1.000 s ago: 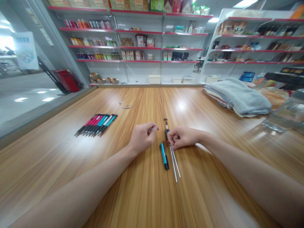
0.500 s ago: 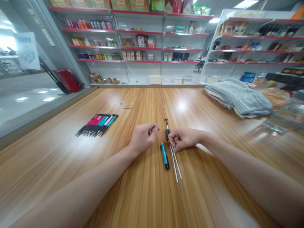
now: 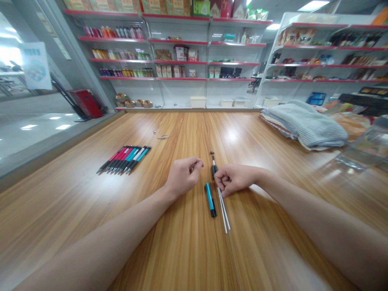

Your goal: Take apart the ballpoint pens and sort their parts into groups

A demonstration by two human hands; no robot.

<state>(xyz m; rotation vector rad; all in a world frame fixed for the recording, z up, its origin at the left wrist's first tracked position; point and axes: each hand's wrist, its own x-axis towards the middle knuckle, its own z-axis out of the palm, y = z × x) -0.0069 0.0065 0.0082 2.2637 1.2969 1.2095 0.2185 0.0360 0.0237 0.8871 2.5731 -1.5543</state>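
Note:
My right hand [image 3: 236, 177] is closed, its fingertips pinching the upper end of a thin white pen refill [image 3: 226, 216]. A second white refill [image 3: 222, 212] lies close beside it, their upper ends near the fingers. My left hand [image 3: 183, 177] rests on the table with fingers curled together; whatever may be in them is hidden. Between the hands lies a blue pen barrel [image 3: 209, 195] with a black clip end. Black pen grips [image 3: 214, 169] sit just beyond it, touching or close to my right fingers. Past those are small dark pen parts [image 3: 212, 153].
A row of assembled pens [image 3: 124, 159] in red, blue and white lies at the left. Farther back is a small wire loop [image 3: 163, 136]. Folded cloths [image 3: 303, 123] and a clear container [image 3: 360, 147] stand at the right. Stocked shelves [image 3: 178, 40] rise behind the table.
The right refill's lower end has swung left, nearer to the other refill. My right hand has shifted slightly towards me; my left hand has stayed in place.

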